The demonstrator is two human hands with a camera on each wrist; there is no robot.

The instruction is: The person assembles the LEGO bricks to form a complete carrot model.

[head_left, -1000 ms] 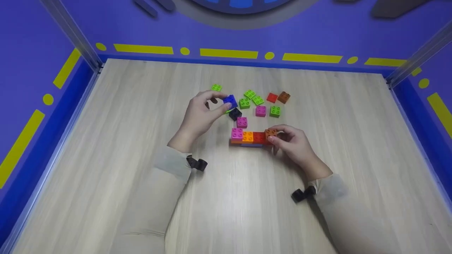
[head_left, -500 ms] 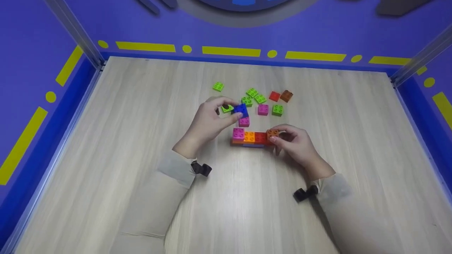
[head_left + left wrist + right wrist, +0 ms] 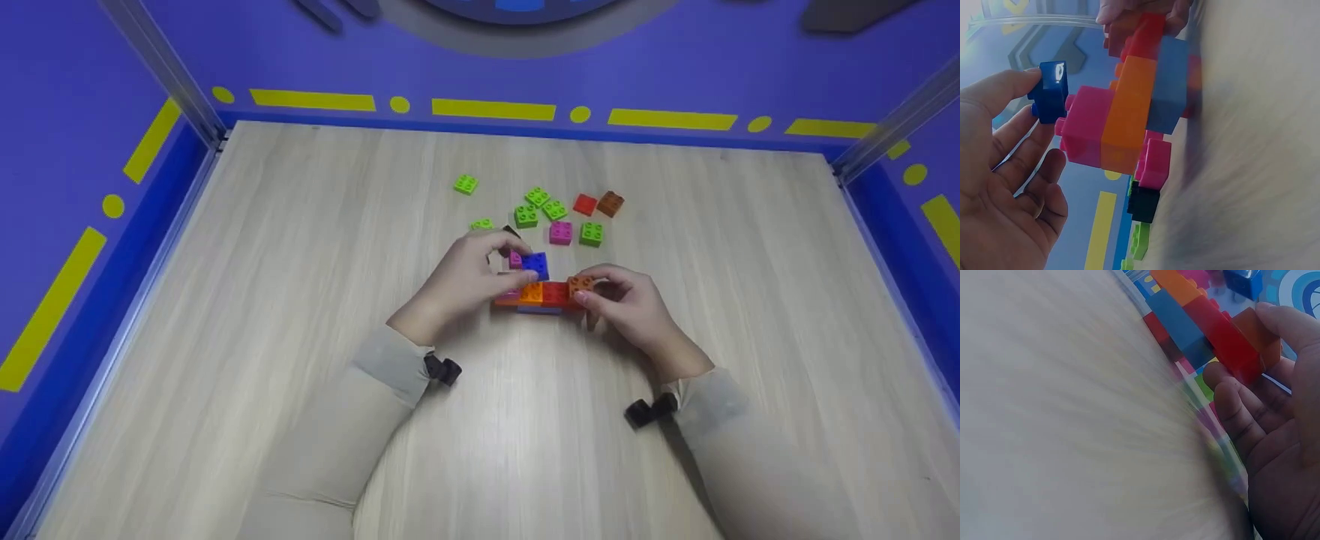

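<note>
My left hand [image 3: 472,276] pinches a dark blue toy brick [image 3: 535,264] between thumb and fingers. In the left wrist view that blue brick [image 3: 1053,93] is apart from the built piece, just above the studs of its pink brick [image 3: 1088,126]. An orange brick [image 3: 531,293] and a red brick [image 3: 554,293] run along the built piece's top layer. Beneath them sits a greyish-blue brick [image 3: 1168,84], with red below. My right hand [image 3: 631,306] grips the right end at the brown brick [image 3: 580,286], thumb on its near side; the right wrist view shows brown on red.
Loose bricks lie behind the built piece: several green ones [image 3: 526,216], a pink one [image 3: 560,232], a flat red one [image 3: 585,204] and a brown one [image 3: 611,203]. A black brick [image 3: 1145,203] is partly hidden by my left hand. Blue walls [image 3: 495,60] edge the wooden table [image 3: 480,450].
My left hand has carried the blue brick rightward and nearer, from beside the green bricks to over the built piece. My right hand has kept its hold at the right end.
</note>
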